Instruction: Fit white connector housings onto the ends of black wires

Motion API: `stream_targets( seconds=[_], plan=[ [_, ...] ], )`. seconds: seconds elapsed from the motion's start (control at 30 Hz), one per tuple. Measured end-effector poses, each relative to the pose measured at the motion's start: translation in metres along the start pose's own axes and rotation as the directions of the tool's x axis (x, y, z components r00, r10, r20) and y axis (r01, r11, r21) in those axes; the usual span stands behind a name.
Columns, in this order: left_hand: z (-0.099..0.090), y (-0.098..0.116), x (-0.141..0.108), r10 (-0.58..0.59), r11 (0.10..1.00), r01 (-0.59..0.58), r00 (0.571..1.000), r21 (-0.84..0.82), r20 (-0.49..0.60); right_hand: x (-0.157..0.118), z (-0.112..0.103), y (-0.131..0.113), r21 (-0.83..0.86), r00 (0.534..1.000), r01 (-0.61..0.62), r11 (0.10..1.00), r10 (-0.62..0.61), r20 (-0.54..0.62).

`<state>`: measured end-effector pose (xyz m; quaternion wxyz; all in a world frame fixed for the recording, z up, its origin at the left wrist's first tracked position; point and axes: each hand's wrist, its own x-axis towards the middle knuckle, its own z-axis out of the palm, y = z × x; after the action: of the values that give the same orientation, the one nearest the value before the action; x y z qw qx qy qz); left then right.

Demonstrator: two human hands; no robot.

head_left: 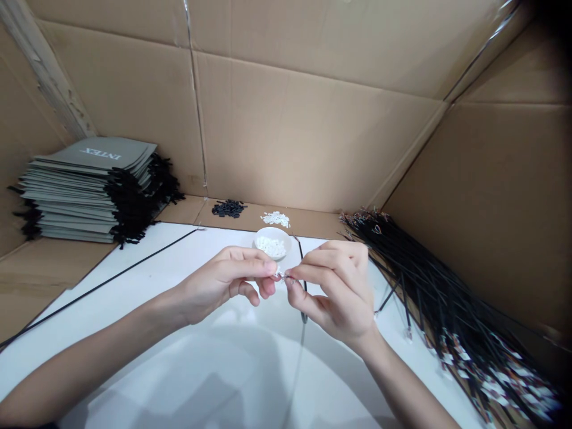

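Over the middle of the white table, my left hand (243, 275) pinches a small white connector (279, 272) between thumb and forefinger. Facing it, my right hand (335, 292) is closed on the thin wire ends (290, 277) of a black cable (304, 298), which hangs in a loop behind the fingers. The fingertips of both hands almost meet. Whether the wires sit inside the connector is too small to tell. Just behind the hands stands a white bowl (289, 237) with several small white connectors (271, 246) in it.
Cardboard walls (313, 131) enclose the table (214, 369). A pile of black sleeves (229, 208) and a pile of white pieces (276, 218) lie at the back. Left are stacked grey INTEX sheets (75, 196) and a long black cable (120, 274); right, a heap of black cables (429, 280).
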<state>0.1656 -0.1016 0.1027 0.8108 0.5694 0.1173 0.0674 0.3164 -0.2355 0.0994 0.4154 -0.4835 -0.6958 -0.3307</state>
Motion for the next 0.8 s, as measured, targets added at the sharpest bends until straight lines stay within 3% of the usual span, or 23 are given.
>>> stream_targets(
  seconds=[0.2, 0.53, 0.8],
  plan=[
    [0.001, 0.002, -0.001, 0.089, 0.989, -0.080, 0.994, 0.126, -0.069, -0.001, 0.003, -0.002, 0.025, 0.999, -0.051, 0.998, 0.051, 0.019],
    [-0.001, 0.001, -0.001, 0.145, 0.973, -0.128, 0.986, 0.194, -0.078, -0.004, 0.010, -0.001, 0.081, 0.997, -0.071, 0.994, 0.070, 0.013],
    [-0.003, 0.000, -0.001, 0.033, 0.994, -0.026, 0.997, 0.110, -0.066, -0.009, 0.015, 0.001, 0.084, 0.999, -0.052, 0.995, 0.052, -0.004]
  ],
)
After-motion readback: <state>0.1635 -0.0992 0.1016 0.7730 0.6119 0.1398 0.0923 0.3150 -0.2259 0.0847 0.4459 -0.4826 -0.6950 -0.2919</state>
